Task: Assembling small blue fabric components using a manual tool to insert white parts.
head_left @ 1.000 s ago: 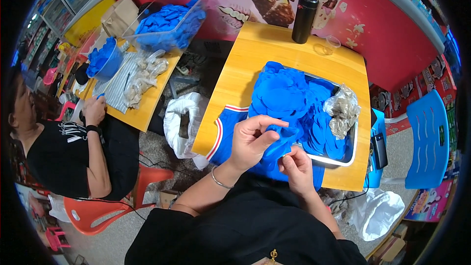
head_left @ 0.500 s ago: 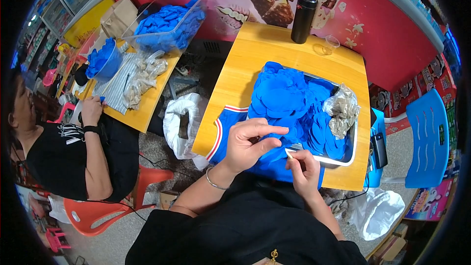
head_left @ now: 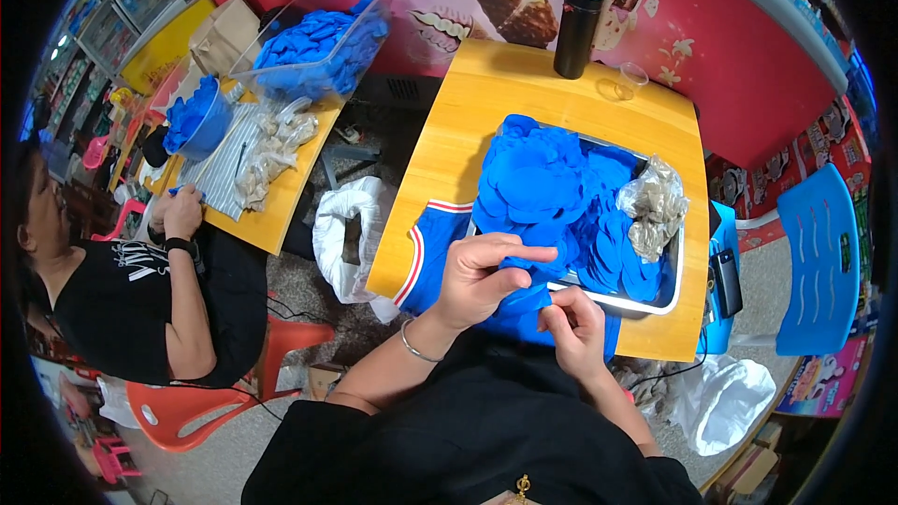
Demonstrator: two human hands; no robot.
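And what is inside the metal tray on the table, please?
Inside the metal tray, round blue pieces are heaped, with a crumpled plastic bag at the right. The pieces cover the bottom there, so anything beneath them cannot be seen.

One tray (head_left: 675,273), perhaps dozens of discs (head_left: 528,178)

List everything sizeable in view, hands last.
Tables: two, yellow, centre and left
Tray: one, silver, centre table
Round pieces: many, blue, in tray
Crumpled bag: one, brownish, tray's right
Flask: one, black, centre table
Cup: one, clear, centre table
Garment: one, blue, centre table
Bin: one, clear, left table
Basin: one, blue, left table
Large chairs: two, orange left, blue right
Sacks: two, white, floor
Panel: one, pink-red, behind tables
Co-worker: one, black-clad, left
Left hand: one, bare, before tray
Right hand: one, bare, before tray
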